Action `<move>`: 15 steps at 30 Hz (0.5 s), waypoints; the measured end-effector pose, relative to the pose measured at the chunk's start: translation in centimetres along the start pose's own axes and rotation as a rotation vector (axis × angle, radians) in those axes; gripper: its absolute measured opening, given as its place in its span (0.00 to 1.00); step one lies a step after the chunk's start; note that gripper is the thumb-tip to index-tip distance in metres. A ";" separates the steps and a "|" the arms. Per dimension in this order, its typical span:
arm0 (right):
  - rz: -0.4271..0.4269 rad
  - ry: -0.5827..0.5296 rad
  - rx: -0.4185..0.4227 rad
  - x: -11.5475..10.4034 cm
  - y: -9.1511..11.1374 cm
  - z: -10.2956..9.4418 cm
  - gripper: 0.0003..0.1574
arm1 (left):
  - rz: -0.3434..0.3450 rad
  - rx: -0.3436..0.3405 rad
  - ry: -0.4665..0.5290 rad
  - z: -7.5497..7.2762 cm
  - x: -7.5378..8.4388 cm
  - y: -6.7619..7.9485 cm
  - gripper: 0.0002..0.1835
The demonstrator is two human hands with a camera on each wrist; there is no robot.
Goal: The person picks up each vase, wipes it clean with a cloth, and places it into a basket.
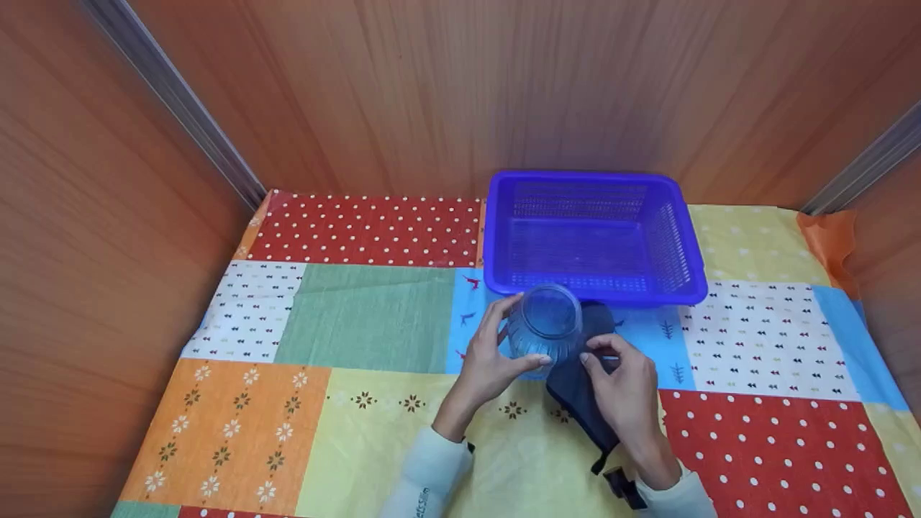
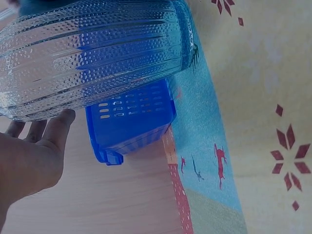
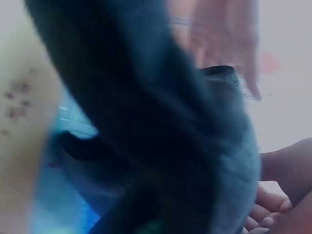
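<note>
A clear ribbed glass jar (image 1: 550, 324) is in my left hand (image 1: 489, 363), thumb on its near side and fingers round its left side. In the left wrist view, the jar (image 2: 97, 58) shows a dimpled, ribbed wall above the fingers. My right hand (image 1: 626, 388) pinches a dark grey cloth (image 1: 579, 392) between thumb and fingers, just right of the jar. This cloth has black edging and a small loop at its lower end. Blurred dark fabric (image 3: 161, 131) fills much of the right wrist view, hiding most of the right fingers.
Directly behind the jar stands a blue-purple plastic basket (image 1: 597, 296) with perforated walls and nothing inside. A patchwork-print cloth (image 1: 374, 316) covers the table. Wood-grain panels (image 1: 446, 93) rise at the back and both sides.
</note>
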State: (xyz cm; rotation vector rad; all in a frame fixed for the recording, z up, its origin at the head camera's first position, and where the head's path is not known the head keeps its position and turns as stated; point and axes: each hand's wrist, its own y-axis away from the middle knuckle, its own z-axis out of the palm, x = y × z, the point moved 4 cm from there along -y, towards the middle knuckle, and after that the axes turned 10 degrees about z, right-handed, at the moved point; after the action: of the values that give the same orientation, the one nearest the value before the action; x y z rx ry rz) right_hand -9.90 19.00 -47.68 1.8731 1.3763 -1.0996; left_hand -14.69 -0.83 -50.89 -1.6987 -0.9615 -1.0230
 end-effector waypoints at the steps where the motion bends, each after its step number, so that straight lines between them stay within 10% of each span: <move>1: -0.006 -0.002 0.006 -0.6 0.0 -0.3 0.07 | -0.002 0.001 -0.002 0.0 0.0 0.0 0.49; 15: -0.048 0.003 -0.004 -2.8 -0.3 -1.0 0.08 | -0.010 0.010 -0.003 0.0 0.1 -0.1 0.49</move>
State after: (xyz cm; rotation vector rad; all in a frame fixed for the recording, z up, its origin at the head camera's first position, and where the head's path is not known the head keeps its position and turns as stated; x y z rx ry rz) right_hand -10.29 18.62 -44.77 1.8482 1.4311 -1.1166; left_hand -14.75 -0.76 -50.81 -1.6888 -0.9761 -1.0206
